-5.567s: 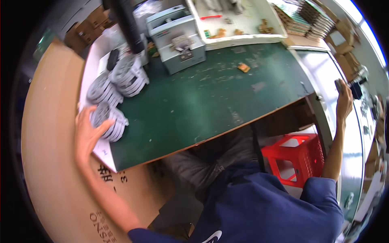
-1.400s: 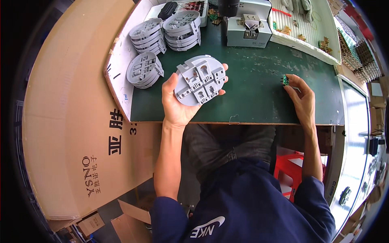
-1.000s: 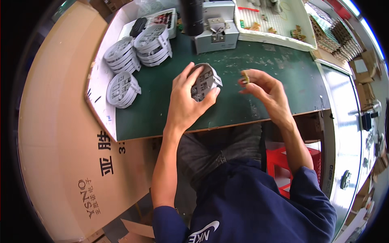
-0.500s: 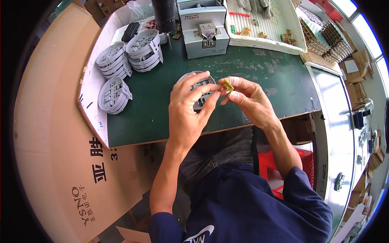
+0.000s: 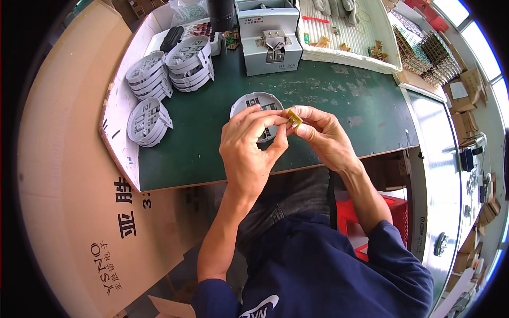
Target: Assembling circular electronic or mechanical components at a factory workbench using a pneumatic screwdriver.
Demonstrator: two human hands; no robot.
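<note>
Both hands meet over the near edge of the workbench around a small yellow circuit board [image 5: 294, 118]. My right hand [image 5: 327, 139] grips it between thumb and fingers from the right. From the left, the thumb and forefinger of my left hand [image 5: 249, 139] close on its edge, the other fingers loosely curled. A small pale part shows at the board's underside, too small to name. Behind my left fingers, a round grey plastic housing [image 5: 239, 106] with slots and dark metal pieces lies on the bench, partly hidden by the hand.
Stacks of similar grey housings [image 5: 189, 63] stand at the left of the green bench [image 5: 185, 159]. A grey machine [image 5: 271, 50] is at the back, beside a dark cylinder [image 5: 221, 16]. Far right, a white foam tray [image 5: 350, 57] holds gloves and small boards. Cardboard [image 5: 74, 159] flanks the left.
Both hands have shifted slightly left and down with the yellow board, which is tilted a little differently. My left fingers have curled in closer, and more of the housing behind shows.
</note>
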